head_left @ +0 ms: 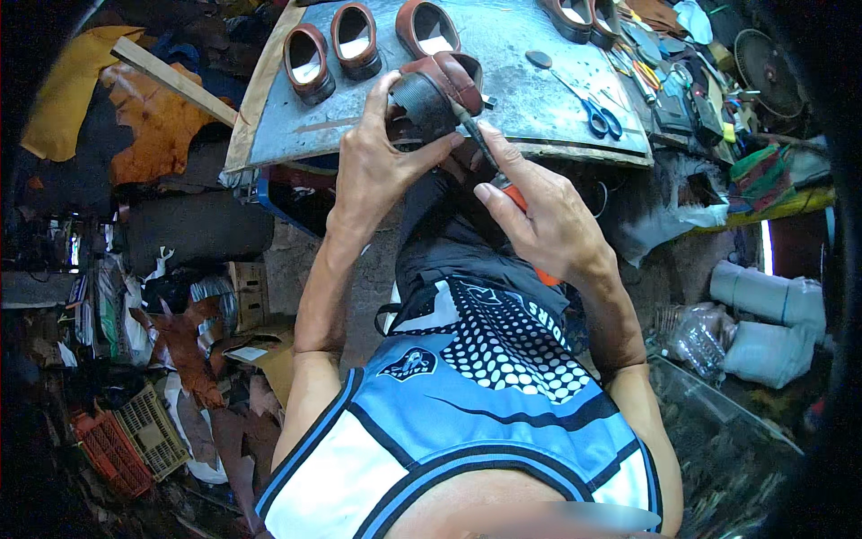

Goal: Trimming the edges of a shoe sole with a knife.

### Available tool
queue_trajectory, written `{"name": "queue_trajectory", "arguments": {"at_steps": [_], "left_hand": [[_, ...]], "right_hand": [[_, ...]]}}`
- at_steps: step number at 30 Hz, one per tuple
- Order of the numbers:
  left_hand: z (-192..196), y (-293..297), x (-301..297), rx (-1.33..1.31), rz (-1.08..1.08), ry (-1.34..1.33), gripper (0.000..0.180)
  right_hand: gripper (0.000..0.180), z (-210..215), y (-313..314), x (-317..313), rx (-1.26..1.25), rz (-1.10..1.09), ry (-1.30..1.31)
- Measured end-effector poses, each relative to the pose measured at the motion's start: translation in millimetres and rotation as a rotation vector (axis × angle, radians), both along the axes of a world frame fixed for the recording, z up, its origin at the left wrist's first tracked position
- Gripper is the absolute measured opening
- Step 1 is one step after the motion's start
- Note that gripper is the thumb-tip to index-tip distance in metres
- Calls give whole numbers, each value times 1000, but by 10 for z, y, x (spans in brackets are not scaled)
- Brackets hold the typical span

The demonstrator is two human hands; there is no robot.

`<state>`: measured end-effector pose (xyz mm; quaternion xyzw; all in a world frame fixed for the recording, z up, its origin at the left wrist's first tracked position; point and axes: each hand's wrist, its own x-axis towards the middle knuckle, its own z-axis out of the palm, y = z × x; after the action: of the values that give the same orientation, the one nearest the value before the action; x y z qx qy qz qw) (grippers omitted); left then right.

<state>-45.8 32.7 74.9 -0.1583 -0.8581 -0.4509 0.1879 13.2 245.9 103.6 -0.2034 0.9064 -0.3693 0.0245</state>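
My left hand (379, 166) is closed round a brown leather shoe (456, 83), tilted over the table's near edge with its black ridged sole (418, 101) turned partly toward me. In my right hand (543, 208) is a slim dark-shafted tool (477, 139) with an orange handle, partly hidden by the fingers. Its tip meets the shoe at the side, near where the upper joins the sole; whether it presses in cannot be made out. Behind the held shoe stand more brown shoes, including one at the left (310, 67), one beside it (356, 43) and one nearer the middle (428, 29).
Blue-handled scissors (600, 117) and a dark oval piece (539, 59) lie on the grey-blue tabletop (512, 101). More shoes (575, 22) stand at its far right, beside cluttered hand tools (645, 76). Leather pieces (153, 117) hang left; plastic crates (112, 454) sit lower left.
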Motion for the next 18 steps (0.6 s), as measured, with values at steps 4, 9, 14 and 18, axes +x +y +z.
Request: {"name": "queue_trajectory", "arguments": {"at_steps": [4, 9, 14, 18], "left_hand": [[35, -14, -14, 31, -2, -10, 84], [84, -56, -24, 44, -23, 20, 84], [122, -113, -26, 19, -11, 51, 85], [156, -137, -24, 7, -3, 81, 86]], "right_hand": [[62, -54, -11, -21, -11, 8, 135], [62, 107, -66, -25, -7, -3, 48], [62, 125, -110, -84, 7, 14, 112], [62, 144, -126, -125, -2, 36, 151]]}}
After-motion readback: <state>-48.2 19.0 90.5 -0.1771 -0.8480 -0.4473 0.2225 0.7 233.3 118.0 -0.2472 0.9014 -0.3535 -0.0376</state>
